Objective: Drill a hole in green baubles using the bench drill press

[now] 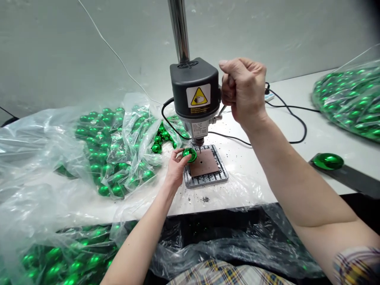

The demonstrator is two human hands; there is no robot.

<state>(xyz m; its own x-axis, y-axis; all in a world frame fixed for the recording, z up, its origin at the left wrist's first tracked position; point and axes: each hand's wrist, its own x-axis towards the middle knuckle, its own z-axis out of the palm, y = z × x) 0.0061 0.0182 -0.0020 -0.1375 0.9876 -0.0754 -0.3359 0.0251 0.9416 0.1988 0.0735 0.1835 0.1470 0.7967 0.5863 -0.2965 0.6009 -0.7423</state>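
Note:
A shiny green ball (190, 154) is pinched between the thumb and fingers of my left hand (177, 162), just left of the drill bit and over the left edge of the brown board. My right hand (245, 87) is closed in a fist around the lever handle (222, 112) of a small drill press (194, 89); most of the handle is hidden by the fingers. Under the bit, the brown board (208, 165) with a small dark hole lies on the slotted metal base (204, 180).
Plastic bags of green balls lie left (107, 134), right (353, 99) and below the table edge (71, 257). A green ball (328, 161) rests on a dark flat bar (353, 178). Black cables (299, 138) cross the white table, and dark shavings (205, 199) lie before the base.

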